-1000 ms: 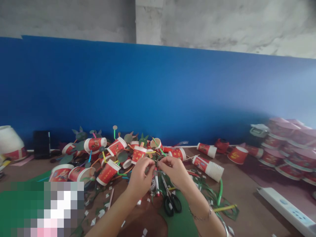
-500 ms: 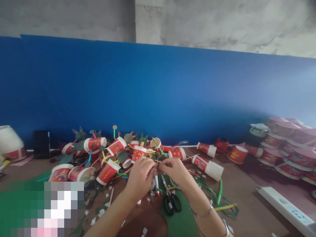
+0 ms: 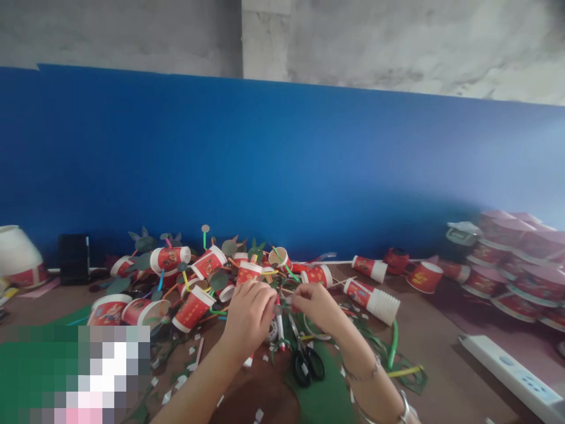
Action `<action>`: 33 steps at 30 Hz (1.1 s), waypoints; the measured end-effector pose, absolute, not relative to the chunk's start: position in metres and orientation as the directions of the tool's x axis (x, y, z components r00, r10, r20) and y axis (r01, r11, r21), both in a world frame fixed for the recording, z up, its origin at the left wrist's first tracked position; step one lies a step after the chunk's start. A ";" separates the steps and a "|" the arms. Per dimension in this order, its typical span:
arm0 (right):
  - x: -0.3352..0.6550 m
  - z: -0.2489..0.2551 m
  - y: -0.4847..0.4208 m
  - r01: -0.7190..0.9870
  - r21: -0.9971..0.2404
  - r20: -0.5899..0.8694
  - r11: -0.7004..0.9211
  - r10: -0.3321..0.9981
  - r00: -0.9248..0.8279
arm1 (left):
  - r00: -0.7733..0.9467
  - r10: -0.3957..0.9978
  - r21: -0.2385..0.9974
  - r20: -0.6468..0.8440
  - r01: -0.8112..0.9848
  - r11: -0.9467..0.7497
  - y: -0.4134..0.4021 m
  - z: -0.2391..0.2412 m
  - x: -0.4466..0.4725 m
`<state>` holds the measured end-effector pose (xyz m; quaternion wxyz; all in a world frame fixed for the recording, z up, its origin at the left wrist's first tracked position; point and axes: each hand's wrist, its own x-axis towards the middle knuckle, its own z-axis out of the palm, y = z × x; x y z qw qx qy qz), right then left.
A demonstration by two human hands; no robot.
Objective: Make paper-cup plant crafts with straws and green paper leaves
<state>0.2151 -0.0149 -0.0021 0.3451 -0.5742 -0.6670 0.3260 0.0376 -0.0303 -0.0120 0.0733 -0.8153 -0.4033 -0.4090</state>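
My left hand (image 3: 251,315) is closed, its fingertips pinched on something small that I cannot make out; a small greyish disc (image 3: 277,308) shows right beside them. Slightly apart on the right, my right hand (image 3: 315,303) has its thumb and fingers pinched together, and what they hold is too small to name. Below the hands lie black-handled scissors (image 3: 308,360), blades pointing away, and a white marker with a red end (image 3: 281,333). Just behind the left hand stands a red paper cup (image 3: 249,270).
Several red cups with straws and green paper pieces (image 3: 192,308) are heaped at left. A nested cup stack (image 3: 373,299) lies at right, near piled pink-topped cups (image 3: 536,291) and a white power strip (image 3: 507,368). Green paper (image 3: 324,388) and scraps cover the front; a blue partition (image 3: 282,165) stands behind.
My right hand has drawn a little to the right, widening the gap between the two hands. The left hand has shifted only slightly.
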 end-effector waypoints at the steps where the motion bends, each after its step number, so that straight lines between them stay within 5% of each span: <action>1: 0.217 -0.004 -0.014 0.614 -0.779 0.087 0.126 0.992 -0.093 | 0.348 0.580 0.174 0.737 0.731 -0.660 -0.031 -0.012 0.037; 4: 0.219 -0.007 -0.013 0.697 -0.704 0.134 0.133 0.990 -0.054 | 0.384 0.523 0.067 0.761 0.755 -0.652 -0.032 -0.012 0.037; 9: 0.208 0.005 -0.018 0.406 -0.905 0.084 0.124 0.990 -0.115 | 0.425 0.474 -0.044 0.771 0.779 -0.626 -0.035 -0.013 0.037; 15: 0.200 0.009 -0.021 0.239 -0.968 0.034 0.076 0.984 -0.175 | 0.393 0.477 -0.016 0.786 0.785 -0.620 -0.037 -0.013 0.041; 18: 0.200 0.005 -0.019 0.211 -0.974 0.044 0.080 0.985 -0.169 | 0.317 0.522 0.136 0.792 0.741 -0.657 -0.037 -0.013 0.043; 24: 0.203 0.005 -0.020 0.302 -0.932 0.139 0.200 0.967 -0.212 | 0.066 0.822 0.724 0.566 0.438 -0.533 -0.030 -0.011 0.042; 28: 0.200 0.004 -0.022 0.370 -0.883 0.208 0.289 0.947 -0.244 | 0.122 0.921 0.861 0.371 0.328 -0.390 -0.026 -0.006 0.041; 33: 0.190 0.004 -0.021 0.179 -0.979 0.083 0.100 0.992 -0.099 | -0.024 0.961 0.952 0.277 0.140 -0.271 -0.027 -0.004 0.044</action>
